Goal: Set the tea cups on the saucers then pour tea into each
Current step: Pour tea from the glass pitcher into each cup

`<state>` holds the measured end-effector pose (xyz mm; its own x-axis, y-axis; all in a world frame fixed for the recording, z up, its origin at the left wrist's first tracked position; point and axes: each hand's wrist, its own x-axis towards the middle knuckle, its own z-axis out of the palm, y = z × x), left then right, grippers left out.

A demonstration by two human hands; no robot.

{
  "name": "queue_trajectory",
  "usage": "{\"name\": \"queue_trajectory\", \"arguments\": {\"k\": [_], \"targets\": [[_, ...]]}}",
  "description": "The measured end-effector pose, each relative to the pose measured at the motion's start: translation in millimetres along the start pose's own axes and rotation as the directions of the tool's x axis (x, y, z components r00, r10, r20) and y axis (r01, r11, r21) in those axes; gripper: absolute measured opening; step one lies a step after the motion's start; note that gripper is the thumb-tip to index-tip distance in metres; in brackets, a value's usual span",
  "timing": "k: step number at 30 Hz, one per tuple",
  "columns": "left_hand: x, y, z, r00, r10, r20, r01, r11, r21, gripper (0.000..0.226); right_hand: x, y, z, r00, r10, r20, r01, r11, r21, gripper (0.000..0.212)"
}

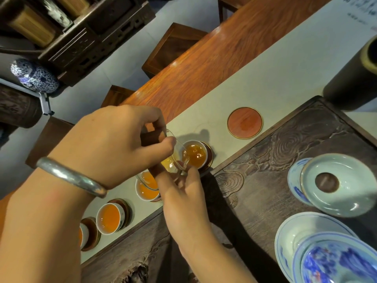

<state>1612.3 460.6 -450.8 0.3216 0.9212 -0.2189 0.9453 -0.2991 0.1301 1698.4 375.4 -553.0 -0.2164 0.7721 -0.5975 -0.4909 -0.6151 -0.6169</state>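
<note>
My left hand (114, 144), a silver bangle on its wrist, grips a clear glass pitcher (175, 158) tilted over a white tea cup (194, 153) that holds amber tea and sits on a dark saucer (209, 158). My right hand (183, 193) touches the pitcher's lower side with its fingertips. Along the pale runner, toward the lower left, stand three more cups with tea on saucers: one (147, 190) partly under the pitcher, one (109, 218) in the middle, one (82, 234) half hidden by my left arm. A red-brown saucer (244, 122) lies bare, past the cup under the spout.
A dark carved tea tray (275, 152) fills the right side. On it are a pale green lid (336, 184) and blue-and-white porcelain bowls (326, 254). A dark cylindrical container (355, 78) stands at the far right. Wooden stools (173, 48) stand beyond the orange wood table edge.
</note>
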Motion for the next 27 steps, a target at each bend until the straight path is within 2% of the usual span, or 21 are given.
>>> {"name": "queue_trajectory", "arguments": {"k": [3, 7, 12, 23, 27], "targets": [[0.0, 1.4, -2.2, 1.0, 0.016, 0.007, -0.016, 1.0, 0.013, 0.032, 0.7, 4.4, -0.9, 1.0, 0.003, 0.018, -0.003, 1.0, 0.003, 0.06], [0.8, 4.4, -4.6, 0.999, 0.031, 0.021, -0.032, 0.999, 0.029, 0.034, 0.9, 5.9, 0.5, 1.0, 0.005, 0.022, -0.006, 1.0, 0.027, 0.069], [2.6, 8.5, -6.0, 0.999, 0.048, 0.017, -0.05, 0.996, 0.069, 0.033, 1.3, 8.8, 0.8, 1.0, 0.009, -0.003, -0.009, 0.998, 0.061, 0.056], [4.9, 17.6, -7.3, 0.999, 0.024, 0.027, -0.027, 0.994, 0.108, 0.021, 2.7, 12.1, -1.7, 1.0, -0.009, 0.003, 0.009, 0.997, 0.077, 0.071], [5.3, 19.6, -6.8, 0.999, 0.027, 0.035, -0.03, 0.992, 0.119, 0.022, 0.9, 10.7, 0.4, 1.0, -0.011, -0.002, 0.011, 0.995, 0.097, 0.052]]}}
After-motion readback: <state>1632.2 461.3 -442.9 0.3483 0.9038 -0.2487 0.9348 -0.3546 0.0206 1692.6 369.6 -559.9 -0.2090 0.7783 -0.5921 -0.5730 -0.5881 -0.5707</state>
